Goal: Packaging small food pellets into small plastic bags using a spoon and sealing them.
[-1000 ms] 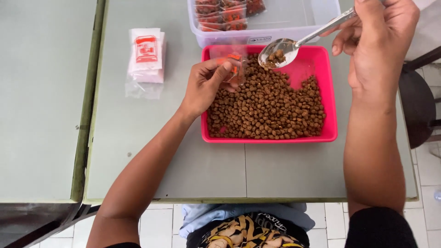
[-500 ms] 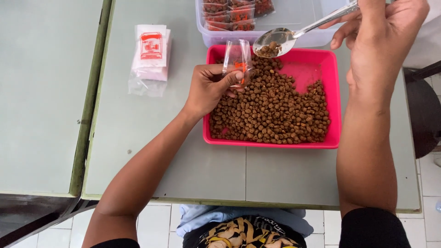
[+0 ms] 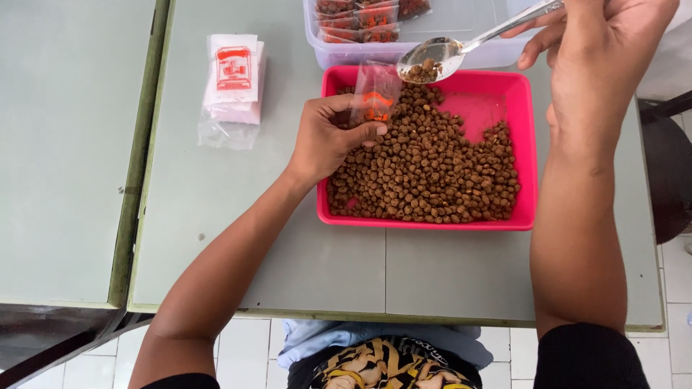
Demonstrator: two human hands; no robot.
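**Grey-green bench, pellet tray and small bags**

Grey-green bench (image 3: pixel 216 216) carries a pink tray (image 3: pixel 525 144) of brown pellets (image 3: pixel 425 173), centre right. Left hand (image 3: pixel 328 140), fingers pinched on a small clear bag (image 3: pixel 375 90) over the tray. Right hand (image 3: pixel 605 43), upper right, fingers closed on a metal spoon (image 3: pixel 432 61) holding pellets beside the bag. Empty bag stack (image 3: pixel 232 79), upper left; clear tub (image 3: pixel 461 32) of filled bags, top.

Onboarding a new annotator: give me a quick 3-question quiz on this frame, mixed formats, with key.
1. True or false: the spoon carries brown pellets.
2. Which hand holds the small clear bag? A) left hand B) right hand
3. Fill in: the loose pellets lie in a ___ tray.

Key: 1 true; 2 A; 3 pink.
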